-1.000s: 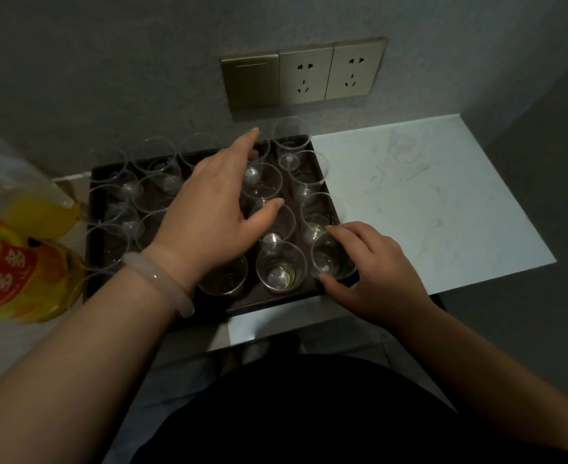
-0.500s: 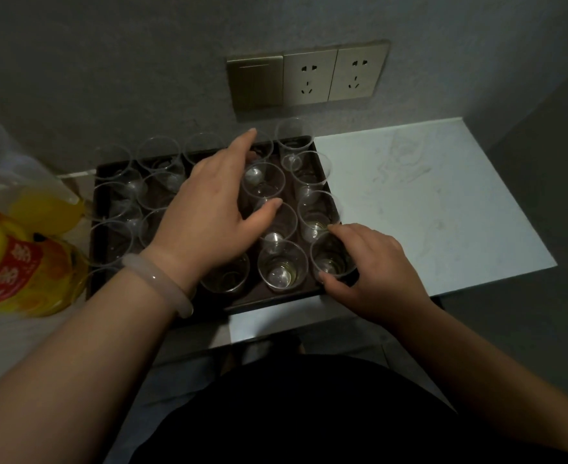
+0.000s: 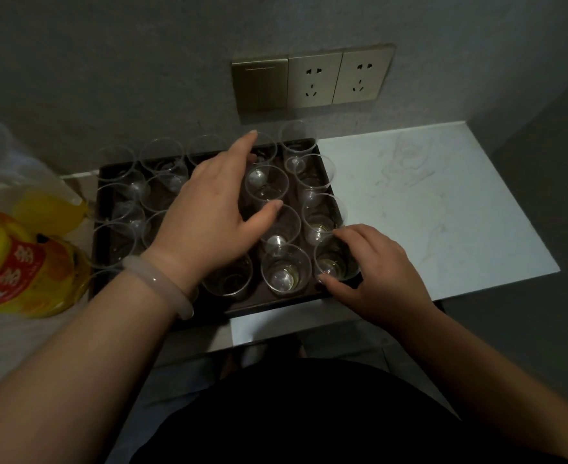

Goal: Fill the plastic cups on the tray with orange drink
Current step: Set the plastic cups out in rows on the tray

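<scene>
The grey wall (image 3: 142, 61) behind is rough and grainy. Below it lies the counter (image 3: 426, 209), a smooth white slab with faint marble veining and a sharp square corner at the right. A dark brown rectangular tray (image 3: 275, 300) with a low raised rim sits along the counter's back edge, its near edge at the front edge of the counter. Just beside the tray's left edge stands the big bottle of orange drink (image 3: 18, 262), rounded translucent plastic with a red label. Its upper part is too blurred for me to make out.

My left hand (image 3: 209, 209) is spread flat over the middle of the tray, fingers straight and gripping nothing, the thumb reaching out to the rim of one cup. My right hand (image 3: 373, 269) curls round the corner cup (image 3: 334, 259) at the tray's near right corner, thumb on its near side and forefinger on its far rim.

The clear plastic cups (image 3: 266, 182) stand upright in close rows, thin-walled and round, tapering to small bases. Those nearest me show a faint yellow tinge at the bottom.

On the wall, a brushed-gold socket plate (image 3: 312, 80) holds three square panels. A smooth, pale, milky bracelet (image 3: 162, 283) circles my left wrist.
</scene>
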